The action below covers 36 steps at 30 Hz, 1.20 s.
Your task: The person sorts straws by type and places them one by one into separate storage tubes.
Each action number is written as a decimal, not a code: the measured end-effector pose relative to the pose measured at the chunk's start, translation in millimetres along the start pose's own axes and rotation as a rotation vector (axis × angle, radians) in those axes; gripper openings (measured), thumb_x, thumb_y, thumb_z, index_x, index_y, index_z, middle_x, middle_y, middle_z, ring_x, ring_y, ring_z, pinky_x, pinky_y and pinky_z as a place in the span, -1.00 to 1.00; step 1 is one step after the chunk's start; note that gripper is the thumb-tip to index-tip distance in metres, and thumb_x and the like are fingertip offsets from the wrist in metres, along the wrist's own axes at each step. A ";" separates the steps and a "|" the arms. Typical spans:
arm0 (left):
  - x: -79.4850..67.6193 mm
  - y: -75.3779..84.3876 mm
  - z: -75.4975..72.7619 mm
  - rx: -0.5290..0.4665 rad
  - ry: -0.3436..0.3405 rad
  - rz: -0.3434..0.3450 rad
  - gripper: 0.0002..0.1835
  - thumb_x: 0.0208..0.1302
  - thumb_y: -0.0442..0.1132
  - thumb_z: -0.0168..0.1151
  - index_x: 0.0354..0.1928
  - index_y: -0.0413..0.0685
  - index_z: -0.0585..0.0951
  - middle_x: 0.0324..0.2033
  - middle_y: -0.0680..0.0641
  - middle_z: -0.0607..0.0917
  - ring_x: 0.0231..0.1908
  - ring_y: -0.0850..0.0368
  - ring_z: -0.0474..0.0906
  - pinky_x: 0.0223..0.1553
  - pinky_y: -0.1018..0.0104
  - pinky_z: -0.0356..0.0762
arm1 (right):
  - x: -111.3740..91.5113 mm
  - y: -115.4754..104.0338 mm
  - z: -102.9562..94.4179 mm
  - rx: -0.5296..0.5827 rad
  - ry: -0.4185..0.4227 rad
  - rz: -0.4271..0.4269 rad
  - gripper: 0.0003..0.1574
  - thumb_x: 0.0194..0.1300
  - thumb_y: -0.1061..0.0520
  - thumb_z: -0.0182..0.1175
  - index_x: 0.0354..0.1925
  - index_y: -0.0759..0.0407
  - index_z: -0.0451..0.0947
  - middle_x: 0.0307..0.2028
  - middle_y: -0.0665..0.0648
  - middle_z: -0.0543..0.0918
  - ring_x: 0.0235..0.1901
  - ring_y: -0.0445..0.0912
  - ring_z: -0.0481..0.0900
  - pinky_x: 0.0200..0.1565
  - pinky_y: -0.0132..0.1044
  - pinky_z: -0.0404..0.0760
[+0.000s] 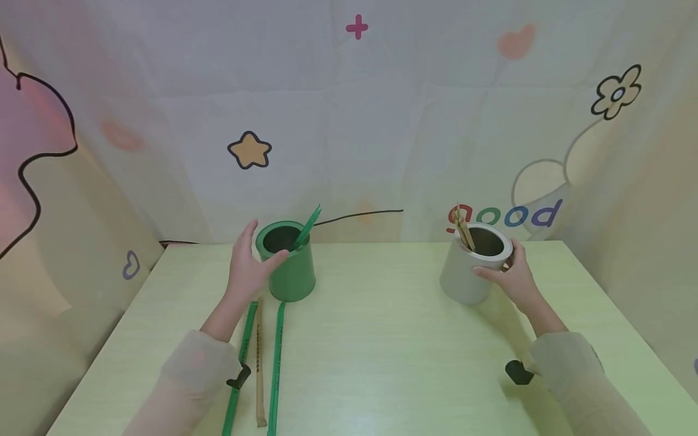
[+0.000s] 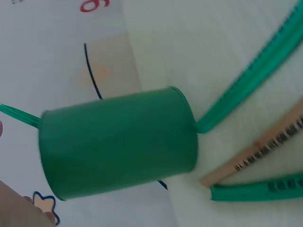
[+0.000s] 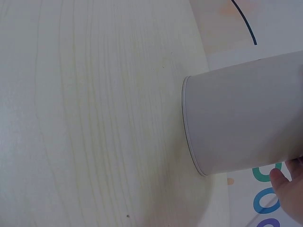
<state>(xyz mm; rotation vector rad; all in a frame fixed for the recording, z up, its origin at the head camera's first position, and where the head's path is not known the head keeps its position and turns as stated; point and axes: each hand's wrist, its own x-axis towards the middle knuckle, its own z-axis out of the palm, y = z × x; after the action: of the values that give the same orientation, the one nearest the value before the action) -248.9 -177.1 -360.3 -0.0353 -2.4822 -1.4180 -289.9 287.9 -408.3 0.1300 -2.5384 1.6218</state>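
A green cylindrical cup stands at the back left of the table with a green paper-wrapped stick leaning out of it. My left hand is at its left side, fingers spread, thumb reaching across the front near the rim. In the left wrist view the cup fills the middle, with fingers at the lower left. On the right, my right hand holds a white cup near its rim, thumb in front and fingers behind. Brown sticks poke out of this cup.
Below the green cup lie a long green stick, a brown printed stick and another green stick, partly covered by the left sleeve's dark strap. A printed cloth hangs behind the pale wooden table.
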 end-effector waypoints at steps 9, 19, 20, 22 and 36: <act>14.1 -26.5 -1.6 0.088 -0.172 -0.048 0.12 0.00 0.14 0.23 0.36 -0.08 -0.30 0.37 -0.11 -0.24 0.36 -0.06 -0.32 0.30 -0.06 -0.17 | 0.5 0.4 -0.2 0.029 -0.001 -0.008 0.10 0.08 0.11 0.24 0.30 0.27 -0.31 0.25 0.32 -0.01 0.21 0.15 0.03 0.18 0.15 0.15; 28.9 -38.1 -2.4 0.162 -0.254 -0.045 0.15 -0.06 0.23 0.22 0.36 -0.10 -0.27 0.37 -0.16 -0.20 0.35 -0.11 -0.28 0.28 -0.12 -0.13 | 2.0 5.2 0.5 -0.005 -0.001 -0.005 0.08 0.09 0.10 0.23 0.30 0.21 -0.30 0.24 0.27 0.00 0.18 0.07 0.08 0.17 0.02 0.26; 29.8 -38.0 -3.0 0.173 -0.259 -0.048 0.16 -0.06 0.23 0.22 0.36 -0.11 -0.26 0.36 -0.17 -0.19 0.35 -0.12 -0.27 0.27 -0.13 -0.12 | 2.0 5.0 0.5 -0.006 0.000 -0.006 0.08 0.09 0.10 0.23 0.30 0.21 -0.30 0.24 0.27 0.00 0.18 0.08 0.08 0.17 0.01 0.26; 31.3 -37.8 -4.1 0.193 -0.269 -0.056 0.17 -0.08 0.26 0.22 0.36 -0.11 -0.27 0.36 -0.18 -0.19 0.35 -0.14 -0.26 0.26 -0.14 -0.09 | 1.7 4.7 0.4 -0.013 0.001 -0.008 0.08 0.09 0.10 0.23 0.30 0.21 -0.29 0.23 0.27 0.01 0.18 0.06 0.09 0.17 0.00 0.27; 35.8 -38.1 -1.9 0.154 -0.278 -0.125 0.21 -0.12 0.28 0.23 0.36 -0.11 -0.28 0.36 -0.21 -0.17 0.34 -0.18 -0.23 0.23 -0.19 -0.04 | 0.9 2.8 -0.3 0.035 -0.033 -0.006 0.11 0.10 0.12 0.22 0.30 0.19 -0.37 0.26 0.31 -0.07 0.24 0.16 -0.03 0.20 0.16 0.10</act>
<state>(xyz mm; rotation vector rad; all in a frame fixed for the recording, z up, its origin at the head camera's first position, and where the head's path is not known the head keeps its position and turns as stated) -288.8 -202.6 -382.4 -0.0495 -2.8604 -1.3436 -291.2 289.4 -410.5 0.1685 -2.5315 1.6767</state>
